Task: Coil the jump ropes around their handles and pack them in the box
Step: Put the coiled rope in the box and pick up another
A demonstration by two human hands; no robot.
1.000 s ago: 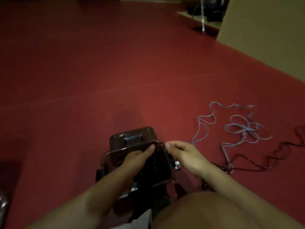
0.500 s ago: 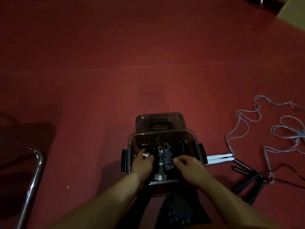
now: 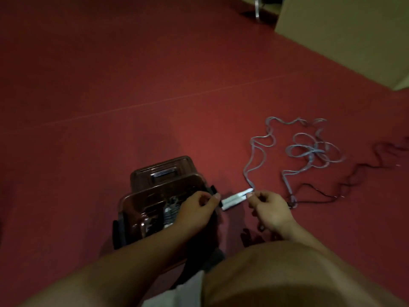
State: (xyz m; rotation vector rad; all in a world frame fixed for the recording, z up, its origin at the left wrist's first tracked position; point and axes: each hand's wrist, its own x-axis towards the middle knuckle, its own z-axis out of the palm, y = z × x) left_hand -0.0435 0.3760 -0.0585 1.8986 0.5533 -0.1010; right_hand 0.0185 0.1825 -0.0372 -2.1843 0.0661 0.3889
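Red flooring (image 3: 110, 85) carries everything that is seen here. A smoky, see-through plastic box (image 3: 137, 202) is set on it close to the person's knees, its lid (image 3: 163, 171) laid just behind it. Inside the box a coiled rope bundle (image 3: 169, 214) can be made out, so at least one rope appears to be packed; the dim light prevents a count.

Just beside the right wall of the box, a pair of white handles (image 3: 235, 198) lies on the floor, and from them a pale blue rope (image 3: 309, 151) runs off in loose tangles toward the right edge of the floor. A dark rope (image 3: 358, 176) is sprawled beyond it, partly crossing it, also uncoiled.

The left hand (image 3: 197, 210) is held over the right rim of the box, fingers curled, thumb extended; nothing can be seen held in it. The right hand (image 3: 269, 207) is poised at the far end of the white handles with fingers bent; whether the rope is already pinched cannot be told.

By this showing, the task is judged partly done: two ropes at least remain to be wound and packed, the pale blue one probably next.
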